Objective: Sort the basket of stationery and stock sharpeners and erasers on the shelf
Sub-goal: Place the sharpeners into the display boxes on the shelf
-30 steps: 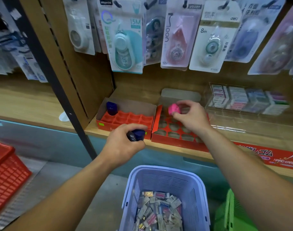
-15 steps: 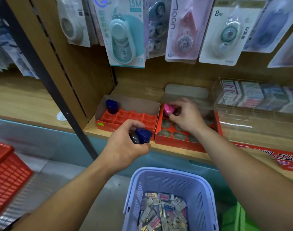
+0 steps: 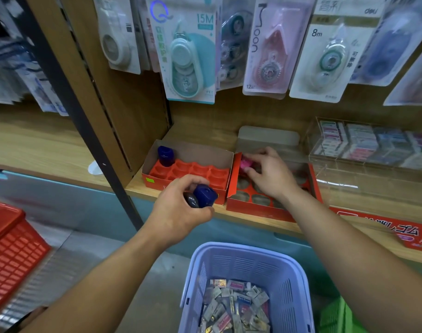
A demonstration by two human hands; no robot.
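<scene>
The blue sharpener sits in the left hand, fingers curled tight around its sides, just in front of the left red tray on the shelf. The right hand pinches a pink sharpener at the back left corner of the right red tray. Both look like small hard plastic shells: probably light, stiff and a bit slick, so a fingertip pinch across the flat sides should suit best, lowering each upright into a moulded pocket. Another blue one already stands in the left tray's back corner. The lilac basket below holds mostly wrapped erasers.
</scene>
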